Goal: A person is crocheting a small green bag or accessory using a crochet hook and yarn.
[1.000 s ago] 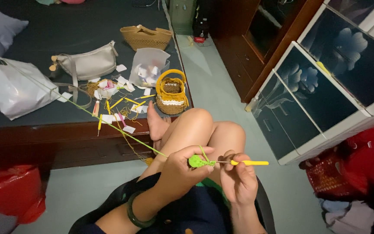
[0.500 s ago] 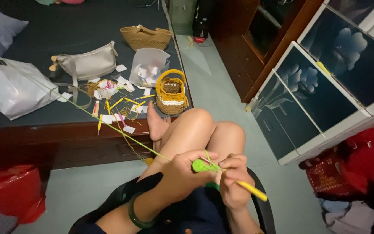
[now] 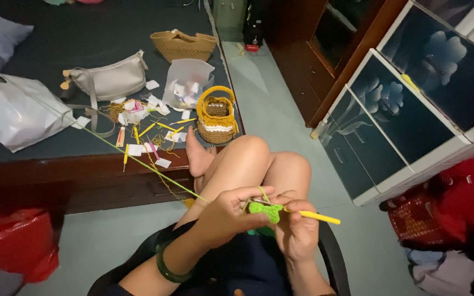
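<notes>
— How far along is the crochet?
— Just a small green crochet piece [image 3: 265, 210] above the knee [image 3: 248, 156]. Left hand [image 3: 227, 215] pinches it; right hand [image 3: 297, 233] grips the yellow crochet hook [image 3: 318, 217]. Most remains, I'd judge.

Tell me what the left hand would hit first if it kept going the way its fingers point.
Probably the green crochet piece it already pinches, then the right hand just beyond; depth is hard to judge.
</notes>
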